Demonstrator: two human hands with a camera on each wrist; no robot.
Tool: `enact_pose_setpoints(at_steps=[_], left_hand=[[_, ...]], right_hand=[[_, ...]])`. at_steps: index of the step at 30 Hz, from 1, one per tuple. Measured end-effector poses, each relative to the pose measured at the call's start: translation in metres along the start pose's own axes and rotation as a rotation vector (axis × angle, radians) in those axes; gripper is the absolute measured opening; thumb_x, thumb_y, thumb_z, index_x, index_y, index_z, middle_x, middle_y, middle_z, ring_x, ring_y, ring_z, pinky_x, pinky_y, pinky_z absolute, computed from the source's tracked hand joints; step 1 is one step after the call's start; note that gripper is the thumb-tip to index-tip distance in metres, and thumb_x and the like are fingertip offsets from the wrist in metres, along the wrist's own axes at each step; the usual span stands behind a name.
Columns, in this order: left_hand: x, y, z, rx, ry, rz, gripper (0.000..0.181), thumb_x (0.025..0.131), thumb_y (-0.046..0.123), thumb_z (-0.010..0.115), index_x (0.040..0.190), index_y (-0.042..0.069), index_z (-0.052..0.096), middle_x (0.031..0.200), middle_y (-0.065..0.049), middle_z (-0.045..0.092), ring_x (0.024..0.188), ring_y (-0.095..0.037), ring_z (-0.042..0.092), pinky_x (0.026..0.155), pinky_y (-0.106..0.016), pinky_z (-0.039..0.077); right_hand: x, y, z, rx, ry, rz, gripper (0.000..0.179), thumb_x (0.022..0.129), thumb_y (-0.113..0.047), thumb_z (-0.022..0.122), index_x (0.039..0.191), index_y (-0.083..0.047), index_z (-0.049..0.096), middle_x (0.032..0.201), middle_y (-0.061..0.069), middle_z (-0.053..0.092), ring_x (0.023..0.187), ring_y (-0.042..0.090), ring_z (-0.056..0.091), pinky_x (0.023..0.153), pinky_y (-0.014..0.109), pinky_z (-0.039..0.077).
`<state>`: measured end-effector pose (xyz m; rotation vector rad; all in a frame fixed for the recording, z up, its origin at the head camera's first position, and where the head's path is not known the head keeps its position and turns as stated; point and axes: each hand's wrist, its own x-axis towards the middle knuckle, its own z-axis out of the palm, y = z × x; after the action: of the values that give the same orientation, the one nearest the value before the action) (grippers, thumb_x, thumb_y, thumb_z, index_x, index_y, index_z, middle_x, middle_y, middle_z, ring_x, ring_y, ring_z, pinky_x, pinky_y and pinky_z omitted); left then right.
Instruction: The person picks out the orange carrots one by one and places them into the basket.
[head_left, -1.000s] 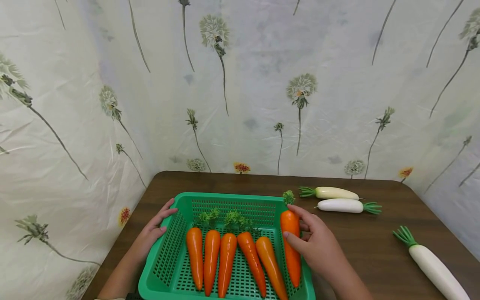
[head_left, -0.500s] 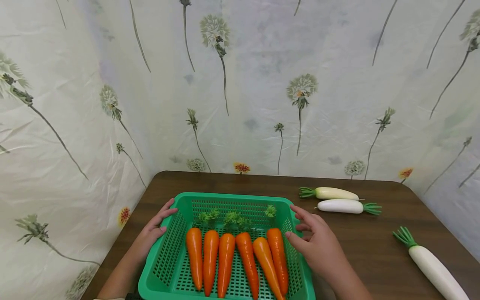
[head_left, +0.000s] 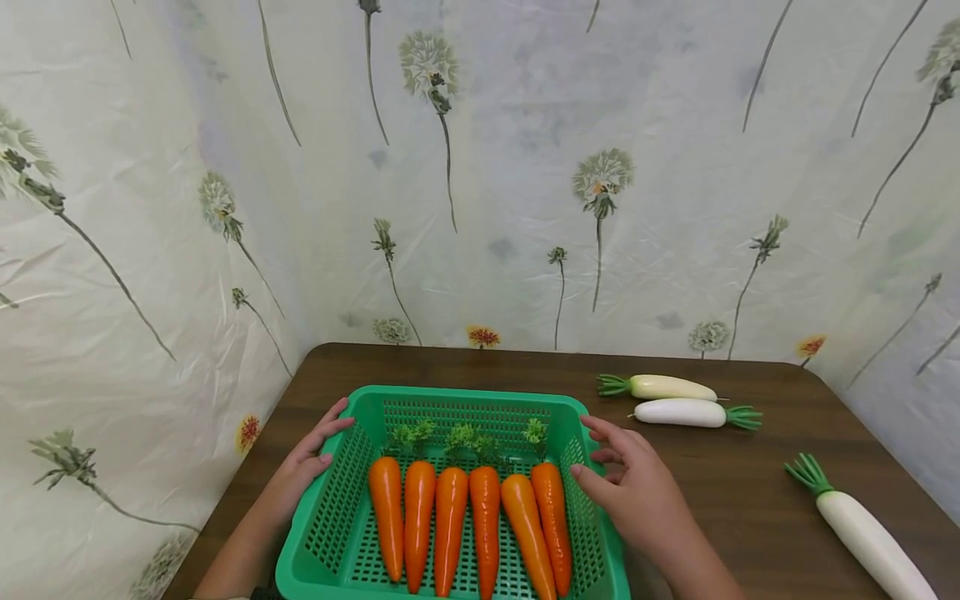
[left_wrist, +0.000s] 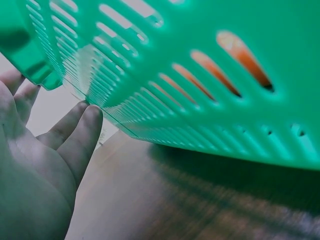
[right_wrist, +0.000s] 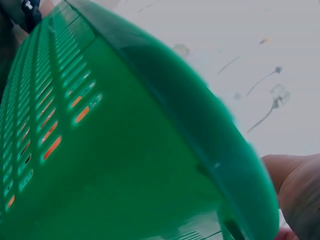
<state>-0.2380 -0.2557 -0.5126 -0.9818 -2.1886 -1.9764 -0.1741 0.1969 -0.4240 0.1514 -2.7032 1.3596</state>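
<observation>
A green plastic basket (head_left: 472,392) stands before me, with several orange carrots (head_left: 449,517) lying side by side in it. Their leafy tops point to the far wall. The rightmost carrot (head_left: 553,521) leans close against its neighbour. My left hand (head_left: 298,467) holds the basket's left rim, thumb and fingertips over the edge; in the left wrist view, fingers (left_wrist: 86,127) lie along the outer wall. On the opposite side, my right hand (head_left: 637,479) grips the right rim with thumb and index finger. The right wrist view shows only part of that hand (right_wrist: 302,192) beyond the rim.
Three white radishes lie on the dark wooden table (head_left: 735,467): a pale yellowish one (head_left: 673,387) and a white one (head_left: 681,412) together at the back, and a larger one (head_left: 873,542) at the right. A flower-patterned cloth (head_left: 495,167) hangs behind the table.
The rightmost carrot has left my right thumb and index finger and dropped left into the basket beside the others. The carrots have shifted slightly left. My left hand has stayed in place.
</observation>
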Motion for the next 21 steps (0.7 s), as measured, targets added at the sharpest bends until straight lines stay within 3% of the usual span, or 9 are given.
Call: enact_pose_setpoints(at_steps=[5, 8, 17, 21], left_hand=[[0.0, 0.001, 0.0, -0.02, -0.004, 0.0, 0.044, 0.109, 0.001, 0.031, 0.149, -0.019, 0.034, 0.177, -0.003, 0.013, 0.154, 0.009, 0.018, 0.113, -0.011, 0.03], [0.0, 0.002, 0.0, -0.02, -0.005, 0.0, 0.045, 0.109, 0.001, 0.031, 0.149, -0.019, 0.034, 0.177, -0.005, 0.013, 0.154, 0.009, 0.017, 0.113, -0.011, 0.029], [-0.001, 0.001, -0.001, -0.022, 0.02, 0.044, 0.05, 0.106, -0.006, 0.034, 0.155, -0.014, 0.031, 0.175, 0.002, 0.021, 0.155, 0.006, 0.022, 0.114, -0.012, 0.029], [-0.002, 0.002, -0.002, 0.006, 0.05, 0.023, 0.051, 0.106, -0.006, 0.035, 0.157, -0.01, 0.032, 0.174, 0.003, 0.026, 0.153, 0.006, 0.027, 0.112, -0.012, 0.033]], right_hand=[[0.0, 0.001, -0.004, 0.036, -0.014, 0.028, 0.057, 0.097, -0.018, 0.074, 0.15, -0.012, 0.054, 0.144, 0.018, 0.052, 0.118, 0.028, 0.064, 0.092, 0.038, 0.059], [0.0, 0.003, -0.006, 0.052, -0.007, 0.038, 0.054, 0.098, -0.019, 0.073, 0.149, -0.012, 0.055, 0.148, 0.018, 0.05, 0.118, 0.027, 0.065, 0.089, 0.038, 0.059], [-0.003, 0.018, -0.019, -0.016, 0.003, 0.042, 0.051, 0.103, -0.031, 0.068, 0.149, -0.015, 0.054, 0.152, 0.016, 0.048, 0.122, 0.032, 0.065, 0.088, 0.044, 0.058], [-0.007, 0.029, -0.026, -0.033, -0.002, 0.067, 0.053, 0.104, -0.04, 0.064, 0.15, -0.015, 0.053, 0.154, 0.014, 0.05, 0.125, 0.036, 0.063, 0.089, 0.048, 0.057]])
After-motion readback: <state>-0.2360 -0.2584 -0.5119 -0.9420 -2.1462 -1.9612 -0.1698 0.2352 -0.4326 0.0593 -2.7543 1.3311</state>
